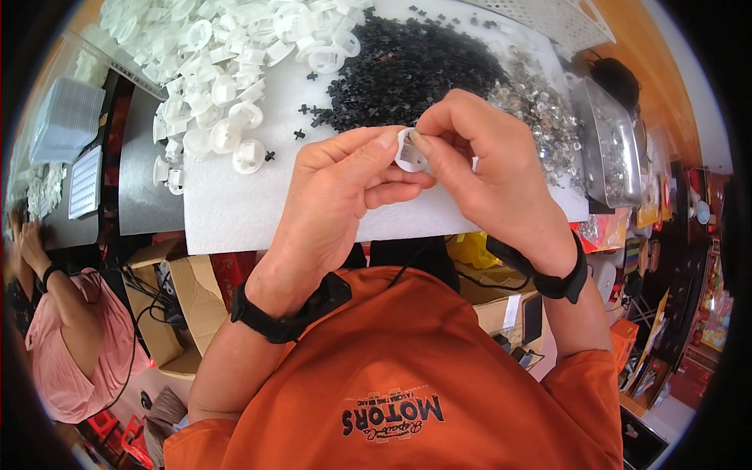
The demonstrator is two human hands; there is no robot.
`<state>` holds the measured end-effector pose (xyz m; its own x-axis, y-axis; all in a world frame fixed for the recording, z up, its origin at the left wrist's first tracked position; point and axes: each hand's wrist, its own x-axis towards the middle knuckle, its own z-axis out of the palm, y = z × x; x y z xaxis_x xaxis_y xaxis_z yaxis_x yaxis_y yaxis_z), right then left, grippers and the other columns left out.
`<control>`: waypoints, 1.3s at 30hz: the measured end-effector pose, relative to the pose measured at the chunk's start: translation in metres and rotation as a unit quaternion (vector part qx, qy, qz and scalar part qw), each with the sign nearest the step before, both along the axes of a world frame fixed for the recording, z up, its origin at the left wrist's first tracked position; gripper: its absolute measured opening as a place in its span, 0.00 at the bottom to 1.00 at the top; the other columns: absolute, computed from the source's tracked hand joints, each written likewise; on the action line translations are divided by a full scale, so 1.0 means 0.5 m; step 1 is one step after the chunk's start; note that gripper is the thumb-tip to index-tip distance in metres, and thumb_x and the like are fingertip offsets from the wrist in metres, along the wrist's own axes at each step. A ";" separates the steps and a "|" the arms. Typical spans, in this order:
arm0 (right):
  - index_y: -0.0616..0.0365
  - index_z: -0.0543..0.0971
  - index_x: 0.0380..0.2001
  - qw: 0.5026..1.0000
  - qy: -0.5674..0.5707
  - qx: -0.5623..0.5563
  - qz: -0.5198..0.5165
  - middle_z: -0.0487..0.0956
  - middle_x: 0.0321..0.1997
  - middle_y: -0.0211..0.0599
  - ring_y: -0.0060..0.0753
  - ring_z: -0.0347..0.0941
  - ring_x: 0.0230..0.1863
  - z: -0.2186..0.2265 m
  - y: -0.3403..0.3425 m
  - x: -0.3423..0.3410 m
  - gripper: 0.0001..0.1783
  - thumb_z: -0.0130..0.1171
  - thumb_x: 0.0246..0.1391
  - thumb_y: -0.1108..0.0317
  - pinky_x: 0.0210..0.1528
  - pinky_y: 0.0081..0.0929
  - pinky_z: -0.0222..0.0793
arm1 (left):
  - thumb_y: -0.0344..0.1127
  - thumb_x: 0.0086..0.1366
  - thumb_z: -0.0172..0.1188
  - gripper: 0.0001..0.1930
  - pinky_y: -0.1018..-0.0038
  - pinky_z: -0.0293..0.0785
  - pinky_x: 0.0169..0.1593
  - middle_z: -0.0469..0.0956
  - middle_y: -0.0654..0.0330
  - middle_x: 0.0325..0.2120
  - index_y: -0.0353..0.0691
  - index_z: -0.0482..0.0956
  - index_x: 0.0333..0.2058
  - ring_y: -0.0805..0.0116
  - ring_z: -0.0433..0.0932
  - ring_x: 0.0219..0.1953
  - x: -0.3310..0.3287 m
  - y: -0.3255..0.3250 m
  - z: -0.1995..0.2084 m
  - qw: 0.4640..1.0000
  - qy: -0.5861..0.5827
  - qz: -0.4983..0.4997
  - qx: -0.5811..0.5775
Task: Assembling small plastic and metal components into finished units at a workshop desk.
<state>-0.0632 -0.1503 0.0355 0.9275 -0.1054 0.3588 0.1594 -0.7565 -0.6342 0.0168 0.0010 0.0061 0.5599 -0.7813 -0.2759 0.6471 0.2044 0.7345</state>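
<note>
Between the fingers of my left hand (337,176) is a small round white plastic part (410,153), held up over the near side of a white foam sheet (235,205). My right hand (489,153) pinches at the upper rim of that part with thumb and forefinger; whatever tiny piece may sit between those fingertips is too small to make out. Beyond my hands lies a heap of small black cross-shaped pieces (415,70). To its left spreads a pile of similar white plastic parts (227,63), and to its right a scatter of small shiny metal pieces (540,117).
A clear plastic bin (607,145) stands at the right edge of the sheet, and a white perforated basket (560,19) at the back. Cardboard boxes (200,301) sit below the table edge. At far left, a person in pink (78,337) works beside stacked trays (66,117).
</note>
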 end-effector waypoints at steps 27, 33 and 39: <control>0.61 0.72 0.27 0.998 -0.033 -0.036 0.026 0.70 0.24 0.39 0.42 0.69 0.22 -0.006 -0.003 0.001 0.06 0.55 0.46 0.82 0.22 0.31 0.64 | 0.34 0.67 0.52 0.14 0.77 0.79 0.39 0.79 0.54 0.36 0.29 0.75 0.45 0.66 0.81 0.36 -0.001 0.002 -0.009 1.000 -0.011 0.003 -0.007; 0.63 0.72 0.27 0.993 -0.026 -0.104 0.043 0.70 0.24 0.37 0.33 0.68 0.23 0.000 -0.009 0.006 0.04 0.56 0.48 0.81 0.24 0.26 0.63 | 0.35 0.66 0.53 0.15 0.76 0.79 0.40 0.79 0.54 0.35 0.30 0.76 0.45 0.66 0.81 0.35 -0.005 0.000 -0.013 1.000 -0.015 0.007 -0.004; 0.60 0.71 0.27 0.986 0.112 0.118 0.022 0.69 0.23 0.29 0.21 0.63 0.22 0.006 -0.015 0.015 0.04 0.57 0.52 0.76 0.24 0.18 0.60 | 0.34 0.67 0.52 0.15 0.76 0.79 0.40 0.79 0.54 0.34 0.29 0.75 0.45 0.66 0.81 0.35 -0.003 -0.001 -0.011 1.000 -0.028 0.003 -0.004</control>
<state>-0.0556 -0.1580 0.0383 0.9864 -0.1186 0.1140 0.0244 -0.5798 -0.8144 0.0154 0.0006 0.0007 0.5797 -0.7796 -0.2370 0.6033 0.2150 0.7680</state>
